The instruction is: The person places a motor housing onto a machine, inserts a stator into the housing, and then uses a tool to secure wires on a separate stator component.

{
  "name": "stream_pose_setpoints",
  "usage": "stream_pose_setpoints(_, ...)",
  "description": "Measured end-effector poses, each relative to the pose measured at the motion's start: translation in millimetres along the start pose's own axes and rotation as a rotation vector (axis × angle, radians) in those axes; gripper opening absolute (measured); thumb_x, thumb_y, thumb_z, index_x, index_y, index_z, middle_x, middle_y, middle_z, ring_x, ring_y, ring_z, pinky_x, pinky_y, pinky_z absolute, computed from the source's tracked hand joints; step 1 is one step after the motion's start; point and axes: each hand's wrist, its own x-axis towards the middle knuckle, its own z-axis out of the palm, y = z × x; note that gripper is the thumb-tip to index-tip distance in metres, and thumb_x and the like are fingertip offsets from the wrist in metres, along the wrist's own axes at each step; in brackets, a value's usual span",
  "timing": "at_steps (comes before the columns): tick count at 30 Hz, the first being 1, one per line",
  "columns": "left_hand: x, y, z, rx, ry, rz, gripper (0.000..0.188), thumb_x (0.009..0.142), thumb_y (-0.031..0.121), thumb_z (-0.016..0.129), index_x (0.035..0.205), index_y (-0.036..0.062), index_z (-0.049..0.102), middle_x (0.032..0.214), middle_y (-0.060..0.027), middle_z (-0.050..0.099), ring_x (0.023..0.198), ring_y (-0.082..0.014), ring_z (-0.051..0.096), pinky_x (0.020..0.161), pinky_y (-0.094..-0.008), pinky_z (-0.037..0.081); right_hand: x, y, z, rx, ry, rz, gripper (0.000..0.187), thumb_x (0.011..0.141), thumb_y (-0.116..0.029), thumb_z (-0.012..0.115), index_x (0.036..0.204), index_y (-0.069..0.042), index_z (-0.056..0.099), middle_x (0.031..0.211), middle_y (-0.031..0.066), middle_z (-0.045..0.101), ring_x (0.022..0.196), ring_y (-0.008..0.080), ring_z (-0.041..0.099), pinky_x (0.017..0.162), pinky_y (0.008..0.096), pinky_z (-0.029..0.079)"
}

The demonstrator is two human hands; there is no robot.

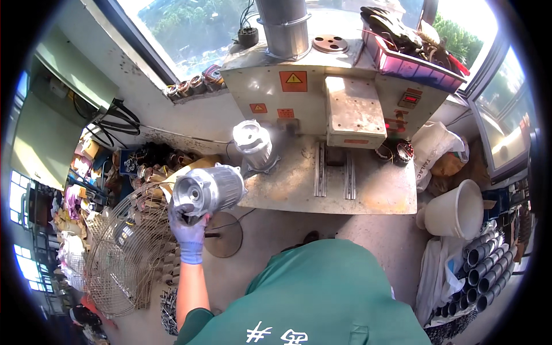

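Note:
My left hand [188,231], in a pale purple glove, is closed around the underside of a silver finned motor housing [217,188]. It holds the housing up on its side, left of the bench's front edge, with the round end and its central hub facing left. A second metal motor housing [259,155] stands upright on the metal bench top [276,192], just beyond the one in my hand. Its top catches bright light. The fingers of my left hand are partly hidden by the housing. My right hand does not show.
Two metal rails [320,172] run across the bench below a boxy machine head [355,109]. A wound stator [402,151] sits at the bench's right. A purple bin [417,69] of tools tops the machine. Wire guards [123,259] stand left; a white bucket [460,210] and dark tubes [489,270] lie right.

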Motion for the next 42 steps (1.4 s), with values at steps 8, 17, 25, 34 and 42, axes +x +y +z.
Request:
stream_pose_setpoints(8, -26, 69, 47, -0.235, -0.354, -0.035, 0.068, 0.058, 0.020, 0.103, 0.108, 0.0050, 0.061, 0.137, -0.0156, 0.058, 0.124, -0.0290, 0.061, 0.107, -0.0411, 0.050, 11, -87, -53, -0.038, -0.007, -0.090, 0.013, 0.076, -0.012, 0.075, 0.087, -0.004, 0.076, 0.075, 0.0100, 0.072, 0.066, 0.0236, 0.069, 0.062, 0.0394, 0.055)
stream_pose_setpoints(17, -85, 90, 320, -0.104, -0.442, 0.061, 0.061, 0.056, 0.010, 0.098, 0.105, 0.0075, 0.064, 0.141, -0.0170, 0.057, 0.122, -0.0315, 0.063, 0.099, -0.0397, 0.055, 39, -124, -120, 0.018, 0.135, -0.244, 0.013, 0.074, -0.013, 0.072, 0.086, -0.008, 0.077, 0.078, 0.0133, 0.074, 0.075, 0.0272, 0.072, 0.070, 0.0402, 0.056)
stream_pose_setpoints(25, -30, 99, 420, 0.046, -0.608, -0.112, 0.060, 0.072, 0.030, 0.091, 0.121, 0.0043, 0.069, 0.141, -0.0189, 0.061, 0.128, -0.0363, 0.058, 0.105, -0.0459, 0.047, 61, -183, -195, -0.004, 0.186, -0.508, 0.019, 0.077, -0.016, 0.075, 0.089, -0.002, 0.070, 0.079, 0.0141, 0.071, 0.074, 0.0262, 0.070, 0.071, 0.0401, 0.056)
stream_pose_setpoints(34, -9, 65, 444, 0.398, -0.760, 0.155, 0.071, 0.095, 0.049, 0.066, 0.154, 0.0139, 0.046, 0.161, -0.0120, 0.043, 0.152, -0.0329, 0.032, 0.125, -0.0479, 0.024, 116, -314, -264, 0.019, -0.114, -0.634, 0.026, 0.082, -0.025, 0.069, 0.094, -0.001, 0.068, 0.090, 0.0221, 0.069, 0.085, 0.0391, 0.069, 0.078, 0.0458, 0.054)
stream_pose_setpoints(42, -69, 83, 427, 0.021, -0.285, -0.128, 0.061, 0.086, 0.007, 0.075, 0.143, 0.0032, 0.053, 0.143, -0.0193, 0.053, 0.127, -0.0341, 0.057, 0.101, -0.0438, 0.051, 175, -460, -243, 0.103, -0.252, -0.620, 0.017, 0.086, -0.014, 0.065, 0.101, -0.006, 0.067, 0.072, 0.0066, 0.065, 0.059, 0.0147, 0.063, 0.053, 0.0303, 0.053)
